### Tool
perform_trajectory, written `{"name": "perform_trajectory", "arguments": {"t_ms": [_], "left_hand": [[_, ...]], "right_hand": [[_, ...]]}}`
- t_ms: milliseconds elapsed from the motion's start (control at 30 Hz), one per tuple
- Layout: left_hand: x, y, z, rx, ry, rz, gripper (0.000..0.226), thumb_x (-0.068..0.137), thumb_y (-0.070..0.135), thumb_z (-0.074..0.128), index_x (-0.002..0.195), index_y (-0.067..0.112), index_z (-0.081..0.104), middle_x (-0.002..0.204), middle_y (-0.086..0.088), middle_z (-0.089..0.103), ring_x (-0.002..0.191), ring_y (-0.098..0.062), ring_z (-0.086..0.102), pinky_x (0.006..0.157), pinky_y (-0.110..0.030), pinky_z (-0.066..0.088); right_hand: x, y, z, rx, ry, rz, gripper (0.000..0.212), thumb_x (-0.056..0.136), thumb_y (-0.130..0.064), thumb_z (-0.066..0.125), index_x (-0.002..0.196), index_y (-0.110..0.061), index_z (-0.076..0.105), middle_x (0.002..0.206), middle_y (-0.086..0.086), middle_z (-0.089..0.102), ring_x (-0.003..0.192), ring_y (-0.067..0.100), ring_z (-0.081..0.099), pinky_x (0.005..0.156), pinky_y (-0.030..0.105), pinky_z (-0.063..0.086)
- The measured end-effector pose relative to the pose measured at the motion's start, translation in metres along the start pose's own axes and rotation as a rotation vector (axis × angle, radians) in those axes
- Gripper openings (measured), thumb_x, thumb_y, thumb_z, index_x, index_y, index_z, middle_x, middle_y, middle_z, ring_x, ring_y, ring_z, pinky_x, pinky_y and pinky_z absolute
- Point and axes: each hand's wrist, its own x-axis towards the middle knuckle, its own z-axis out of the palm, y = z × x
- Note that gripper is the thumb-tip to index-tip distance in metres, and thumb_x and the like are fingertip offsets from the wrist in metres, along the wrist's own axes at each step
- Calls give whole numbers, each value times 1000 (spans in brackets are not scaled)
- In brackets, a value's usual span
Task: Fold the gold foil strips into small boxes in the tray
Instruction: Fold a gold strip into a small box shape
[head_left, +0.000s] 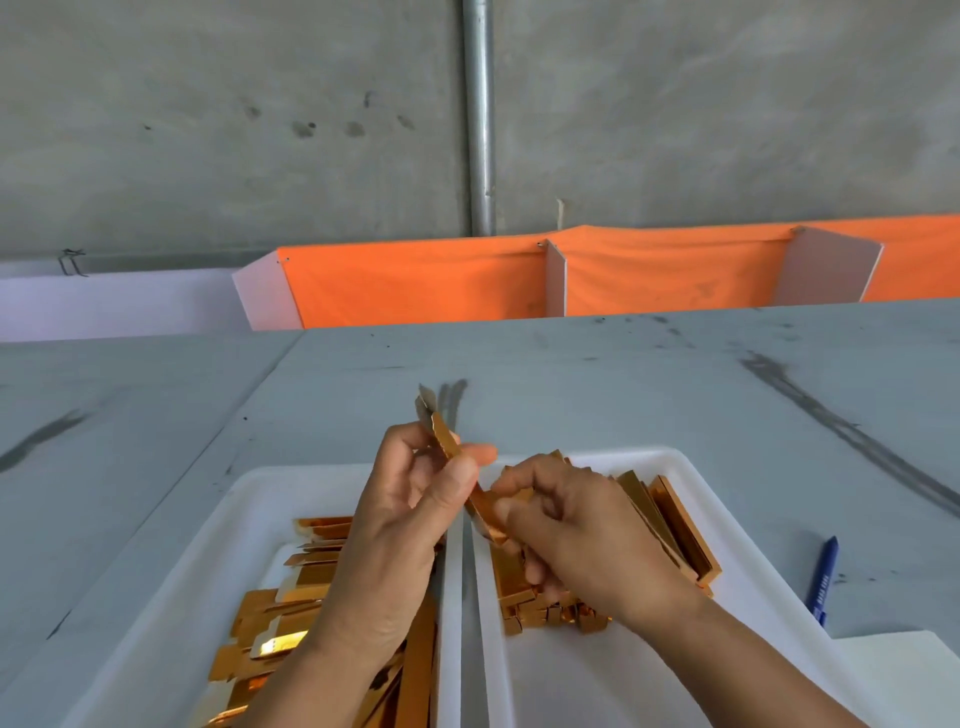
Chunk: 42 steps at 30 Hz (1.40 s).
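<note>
One gold foil strip (445, 439) was held tilted over two adjoining white trays (649, 458), pinched high by the left hand (400, 519), low by the right hand (587, 530). Flat strips (291, 613) were heaped in the left tray (244, 519), folded boxes (670, 514) in the right tray (571, 675).

Soft, even daylight fills the scene, bright but not harsh. Shadows are weak. The raised foil strip (445, 440) throws a pale double streak on the grey table (623, 395) just beyond it, so the light comes from above and the near side. Among the flat strips (283, 644) in the left tray (249, 499), one carries a white glare patch, and the tray's white rim is nearly washed out. The right hand (571, 530) is slightly smeared at its fingertips. Wide-angle bending curves the table's far edge and the orange cloth (415, 280) towards the left and right borders.
</note>
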Motion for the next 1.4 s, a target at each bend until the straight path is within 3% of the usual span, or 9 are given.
{"name": "perform_trajectory", "arguments": {"t_ms": [67, 133, 333, 500, 700, 833, 1000, 1267, 1400], "left_hand": [[-1, 0, 0, 171, 55, 18, 23, 83, 59, 54, 103, 49, 52, 100, 13, 68, 97, -6, 64, 75, -13, 51], [-3, -2, 1, 387, 108, 36, 27, 85, 67, 46, 107, 53, 46, 89, 16, 62, 85, -7, 64, 69, -15, 52], [-7, -13, 9, 758, 71, 113, 38, 81, 67, 36, 92, 32, 46, 63, 14, 41, 68, 3, 51, 56, -9, 38], [-7, -15, 13, 856, 48, 136, 36, 83, 65, 30, 88, 30, 38, 60, 12, 38, 68, 10, 49, 54, -8, 38], [-7, -18, 16, 911, 38, 149, 44, 82, 68, 24, 94, 29, 41, 61, 11, 41, 55, -4, 49, 50, -12, 37], [-7, -19, 17, 963, 39, 182, 44, 81, 69, 20, 97, 32, 37, 64, 13, 42, 54, -4, 47, 54, -10, 39], [-7, -19, 18, 1018, -12, 200, 54, 80, 68, 11, 108, 33, 40, 73, 18, 44, 61, -1, 50, 52, -11, 37], [-10, -19, 24, 1004, -119, 198, 52, 82, 68, 14, 111, 34, 40, 78, 19, 45, 69, -1, 52, 56, -10, 37], [-11, -17, 24, 967, -117, 186, 47, 84, 67, 20, 112, 36, 40, 74, 18, 44, 69, 2, 51, 61, -7, 38]], "right_hand": [[-1, 2, 1, -191, 75, -114, 8, 96, -30, 61, 102, -34, 64, 66, -2, 64, 53, 4, 57, 51, 16, 47], [-1, 2, -2, -183, 158, -163, 7, 95, -32, 61, 100, -36, 66, 67, -6, 64, 56, 4, 56, 55, 15, 47], [-1, 5, -4, -39, 302, -232, 8, 92, -29, 66, 90, -36, 68, 72, -4, 67, 62, 15, 61, 57, 22, 53], [-1, 5, -1, -123, 333, -278, 10, 90, -31, 66, 87, -40, 67, 77, -17, 66, 66, 9, 62, 59, 16, 52], [0, 6, 0, -131, 310, -260, 16, 92, -29, 66, 86, -44, 65, 80, -20, 67, 64, 7, 61, 58, 16, 51], [0, 7, 0, 83, 163, -174, 20, 94, -24, 65, 90, -43, 68, 62, -10, 61, 51, 9, 50, 50, 23, 47], [0, 6, -2, -46, 79, -201, 5, 97, -29, 59, 92, -31, 60, 51, -9, 51, 49, 3, 46, 50, 20, 44], [0, 6, -8, -231, 183, -210, 42, 97, -55, 38, 76, -24, 55, 57, -2, 52, 54, 8, 51, 54, 26, 44], [2, 8, -15, -126, 293, -216, 14, 100, -33, 49, 94, -39, 61, 70, -1, 62, 59, 12, 56, 50, 20, 45]]}}
